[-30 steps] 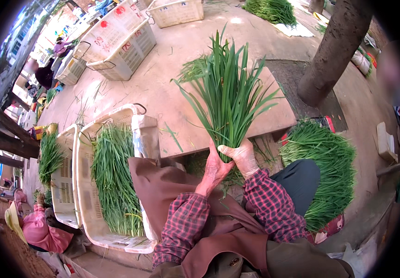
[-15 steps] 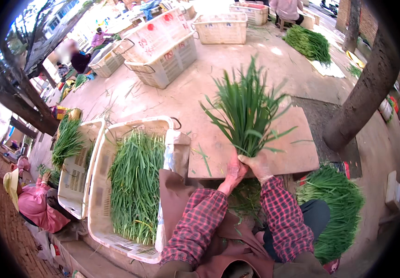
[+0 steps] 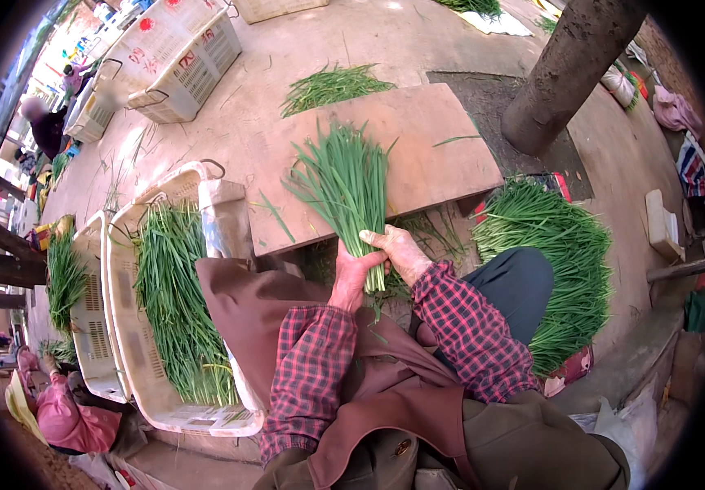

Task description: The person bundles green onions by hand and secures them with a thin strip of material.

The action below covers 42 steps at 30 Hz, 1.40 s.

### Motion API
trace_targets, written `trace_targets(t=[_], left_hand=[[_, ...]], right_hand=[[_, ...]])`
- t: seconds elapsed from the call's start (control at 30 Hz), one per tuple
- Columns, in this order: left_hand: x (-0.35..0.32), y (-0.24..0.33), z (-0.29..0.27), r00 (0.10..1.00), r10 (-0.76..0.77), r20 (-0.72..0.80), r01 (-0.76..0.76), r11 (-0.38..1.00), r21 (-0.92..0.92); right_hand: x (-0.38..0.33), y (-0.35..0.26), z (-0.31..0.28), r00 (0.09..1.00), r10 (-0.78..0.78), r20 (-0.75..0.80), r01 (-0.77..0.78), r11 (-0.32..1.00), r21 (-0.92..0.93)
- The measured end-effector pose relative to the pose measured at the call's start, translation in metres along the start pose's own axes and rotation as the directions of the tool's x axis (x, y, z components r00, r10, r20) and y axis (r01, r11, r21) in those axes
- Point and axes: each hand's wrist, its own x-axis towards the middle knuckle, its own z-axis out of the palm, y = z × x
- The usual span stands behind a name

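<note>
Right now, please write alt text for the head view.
Someone's left hand and right hand hold a green leafy bunch over the near edge of a low table; left, a crate of greens; right, a green pile.

Red characters [image 3: 137, 55] are marking two white plastic crates [image 3: 197, 75], upper left.
The farther crate [image 3: 164, 37] is carrying them beside a round red blot [image 3: 146, 24]; the nearer crate is bearing larger ones on its side, their strokes blurring at this size.
</note>
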Motion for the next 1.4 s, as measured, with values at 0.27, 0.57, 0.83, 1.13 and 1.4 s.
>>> trace_targets(t=[0.27, 0.57, 0.83, 1.13, 1.4], left_hand=[[-0.017, -0.011, 0.005, 0.989, 0.099, -0.107, -0.106, 0.992, -0.063], [-0.017, -0.021, -0.009, 0.981, -0.188, 0.044, 0.192, 0.923, -0.334], [-0.009, -0.033, -0.011, 0.99, -0.135, 0.042, 0.141, 0.975, -0.17], [-0.008, -0.039, 0.0, 0.989, 0.041, -0.144, -0.057, 0.992, -0.109], [-0.001, -0.058, -0.005, 0.976, 0.142, -0.168, -0.147, 0.989, -0.016]], right_hand=[[-0.005, 0.039, -0.003, 0.986, -0.084, -0.142, 0.096, 0.992, 0.084], [-0.003, 0.05, -0.004, 0.968, -0.086, -0.237, 0.112, 0.989, 0.1], [-0.006, 0.044, -0.009, 0.963, -0.123, -0.241, 0.117, 0.992, -0.04], [-0.014, -0.018, 0.029, 0.36, -0.931, 0.066, 0.5, 0.133, -0.856], [0.036, -0.038, 0.037, 0.824, -0.564, -0.056, 0.074, 0.206, -0.976]])
